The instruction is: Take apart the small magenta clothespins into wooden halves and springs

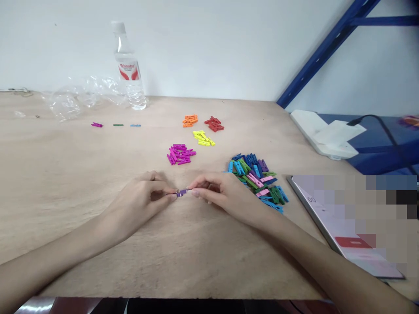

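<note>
My left hand (144, 198) and my right hand (222, 194) meet over the middle of the wooden table (98, 244). Both pinch a small purple clothespin (181, 192) between their fingertips, one hand at each end. Just right of my right hand lies a mixed pile of clothespins (258, 181) in blue, green, pink and purple. Farther back sit sorted heaps: magenta (180, 154), yellow (203, 138), orange (190, 121) and red (214, 124).
A water bottle (129, 69) stands at the back by crumpled clear plastic (78, 98). Three single pins (118, 125) lie in a row back left. A tablet (347, 226) lies at the right edge, a white device (327, 135) and blue shelf frame (324, 48) beyond.
</note>
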Available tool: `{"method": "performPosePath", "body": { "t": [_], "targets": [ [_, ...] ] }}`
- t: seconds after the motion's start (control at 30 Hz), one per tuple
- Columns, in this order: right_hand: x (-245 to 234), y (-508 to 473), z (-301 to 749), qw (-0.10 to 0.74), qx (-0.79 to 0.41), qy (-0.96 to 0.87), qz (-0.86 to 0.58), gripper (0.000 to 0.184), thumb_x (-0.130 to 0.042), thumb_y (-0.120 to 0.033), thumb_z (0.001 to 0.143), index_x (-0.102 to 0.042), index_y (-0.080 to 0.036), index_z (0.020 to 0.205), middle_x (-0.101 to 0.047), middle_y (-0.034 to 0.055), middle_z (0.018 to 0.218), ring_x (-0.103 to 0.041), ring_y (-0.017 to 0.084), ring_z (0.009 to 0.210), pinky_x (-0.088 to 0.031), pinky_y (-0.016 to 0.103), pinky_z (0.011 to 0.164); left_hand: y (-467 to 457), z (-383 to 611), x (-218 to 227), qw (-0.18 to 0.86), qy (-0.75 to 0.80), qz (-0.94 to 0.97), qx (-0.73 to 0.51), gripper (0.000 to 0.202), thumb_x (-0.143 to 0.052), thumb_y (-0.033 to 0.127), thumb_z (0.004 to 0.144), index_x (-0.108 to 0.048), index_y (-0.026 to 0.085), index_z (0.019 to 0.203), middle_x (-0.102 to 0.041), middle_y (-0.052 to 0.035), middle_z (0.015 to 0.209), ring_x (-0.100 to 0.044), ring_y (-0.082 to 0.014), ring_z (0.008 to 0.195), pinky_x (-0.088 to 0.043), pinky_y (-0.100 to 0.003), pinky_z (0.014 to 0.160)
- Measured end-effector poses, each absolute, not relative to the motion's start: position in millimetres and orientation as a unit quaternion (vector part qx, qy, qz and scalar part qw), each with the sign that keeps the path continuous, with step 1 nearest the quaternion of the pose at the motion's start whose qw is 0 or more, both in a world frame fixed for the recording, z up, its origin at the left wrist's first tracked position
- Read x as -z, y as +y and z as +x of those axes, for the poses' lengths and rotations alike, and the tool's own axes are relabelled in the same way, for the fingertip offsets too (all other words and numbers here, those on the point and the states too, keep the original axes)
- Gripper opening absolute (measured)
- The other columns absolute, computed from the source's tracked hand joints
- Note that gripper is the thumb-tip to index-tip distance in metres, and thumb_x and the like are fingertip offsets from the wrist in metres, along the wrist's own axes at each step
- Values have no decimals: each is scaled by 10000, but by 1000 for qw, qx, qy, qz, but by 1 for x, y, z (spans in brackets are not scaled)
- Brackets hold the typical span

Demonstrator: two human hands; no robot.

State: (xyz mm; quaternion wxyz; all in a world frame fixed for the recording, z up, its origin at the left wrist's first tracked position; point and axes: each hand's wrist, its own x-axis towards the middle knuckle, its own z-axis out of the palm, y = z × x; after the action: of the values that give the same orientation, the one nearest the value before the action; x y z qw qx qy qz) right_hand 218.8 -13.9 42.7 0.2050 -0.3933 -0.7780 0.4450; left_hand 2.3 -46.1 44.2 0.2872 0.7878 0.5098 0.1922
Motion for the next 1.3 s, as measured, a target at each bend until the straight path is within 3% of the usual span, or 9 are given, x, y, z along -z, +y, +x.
{"method": "performPosePath", "body": {
  "t": [0.33,0.53,0.7,0.8,0.97,1.1,1.17,1.23,1.3],
  "targets": [
    [-38,-12,220,204,-419,-800,-377,172,-533,-178,868,-698,-209,902,-710,8,929,-624,153,816,-439,253,712,-47,0,-43,297,551,759,-179,157,-539,310,841,-663,252,918,-635,24,715,-560,-140,602,-411,-235,535],
    [-41,-11,220,189,-386,-822,-372,192,-532,-217,886,-686,-218,1000,-695,25,993,-617,159,862,-437,267,748,-43,-2,-45,349,538,744,-187,138,-562,333,825,-641,222,806,-614,24,710,-534,-126,602,-384,-223,515],
    [-43,-10,221,177,-342,-855,-348,211,-565,-171,862,-699,-230,1013,-667,35,961,-599,147,830,-428,266,755,-38,-7,-46,212,601,743,-204,351,-594,544,766,-599,196,804,-582,-2,723,-503,-134,574,-358,-234,493],
    [-43,-10,221,184,-332,-855,-353,202,-561,-167,865,-715,-243,972,-659,30,959,-599,142,816,-427,266,748,-37,-11,-38,138,611,763,-157,375,-618,562,734,-580,191,772,-575,-13,743,-527,-156,599,-371,-261,533],
    [-43,-10,222,197,-309,-855,-367,192,-569,-146,856,-724,-229,934,-654,25,935,-602,135,804,-426,252,719,-38,-11,-35,141,535,814,-176,107,-528,243,857,-618,207,811,-600,-19,862,-569,-148,689,-420,-268,617],
    [-42,-8,225,206,-302,-858,-361,197,-571,-104,840,-723,-220,889,-660,10,941,-599,116,774,-423,233,700,-40,-8,-46,247,410,855,-200,261,-430,43,842,-618,218,800,-620,8,1034,-596,-134,899,-442,-260,794],
    [-42,-7,226,206,-300,-857,-364,185,-582,-93,825,-721,-210,860,-662,7,943,-591,105,724,-421,230,684,-42,-6,-48,274,420,837,-218,191,-469,98,854,-603,217,789,-620,10,1033,-593,-140,909,-447,-270,807],
    [-41,-7,226,202,-299,-855,-371,177,-589,-93,816,-716,-202,873,-664,10,935,-580,99,689,-421,230,670,-44,-4,-44,249,484,803,-241,45,-566,248,841,-580,213,817,-619,-1,926,-588,-152,805,-456,-277,713],
    [-41,-8,226,197,-297,-852,-384,186,-590,-98,816,-708,-194,923,-662,22,933,-580,107,703,-424,232,670,-46,0,-39,206,549,775,-234,242,-632,410,790,-557,212,909,-583,9,774,-548,-152,662,-420,-267,576]
  ]
}}
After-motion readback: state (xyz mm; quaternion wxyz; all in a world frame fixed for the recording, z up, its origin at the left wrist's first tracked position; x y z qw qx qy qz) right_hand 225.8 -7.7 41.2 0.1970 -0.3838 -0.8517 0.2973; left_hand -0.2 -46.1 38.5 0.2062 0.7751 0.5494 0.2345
